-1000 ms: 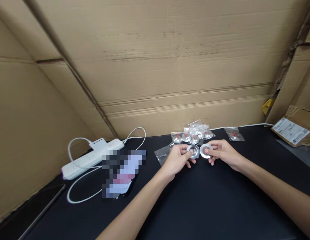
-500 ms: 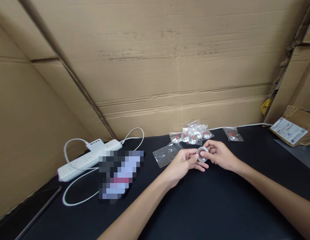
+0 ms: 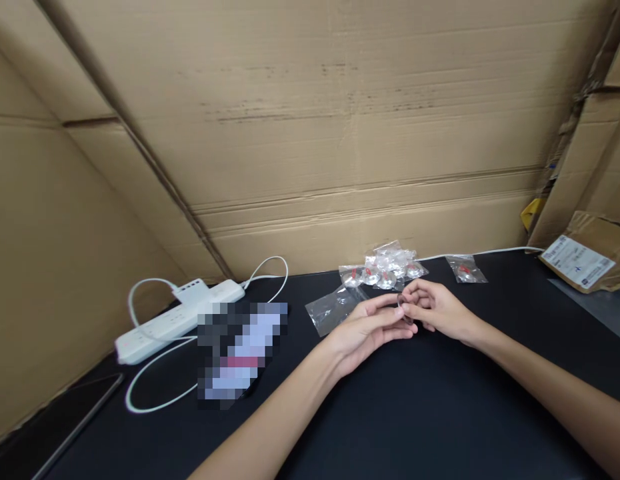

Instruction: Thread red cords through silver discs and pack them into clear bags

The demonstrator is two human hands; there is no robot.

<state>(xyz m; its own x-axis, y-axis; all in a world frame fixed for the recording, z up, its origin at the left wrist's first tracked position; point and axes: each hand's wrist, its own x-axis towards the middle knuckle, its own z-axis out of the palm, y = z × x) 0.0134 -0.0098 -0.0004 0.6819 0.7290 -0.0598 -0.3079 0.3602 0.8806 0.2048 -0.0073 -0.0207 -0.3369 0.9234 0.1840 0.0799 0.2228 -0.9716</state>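
My two hands meet over the black table (image 3: 415,413), just in front of a heap of small clear bags. My right hand (image 3: 435,310) pinches a small round silver metal part (image 3: 404,309), now turned edge-on and mostly hidden by fingers. My left hand (image 3: 370,327) lies with its fingers stretched out, their tips touching that part from the left. A second silver part is not visible; it may be stacked with the first.
Several small clear bags (image 3: 385,272) with silver and red parts lie behind the hands, one bag (image 3: 466,269) apart at the right and an empty clear bag (image 3: 333,308) to the left. A white power strip (image 3: 177,319) with cable sits left. Cardboard walls (image 3: 310,133) surround the table.
One second ago each hand held one silver disc side by side. The hands have come together, and only one edge-on part now shows between the fingers.
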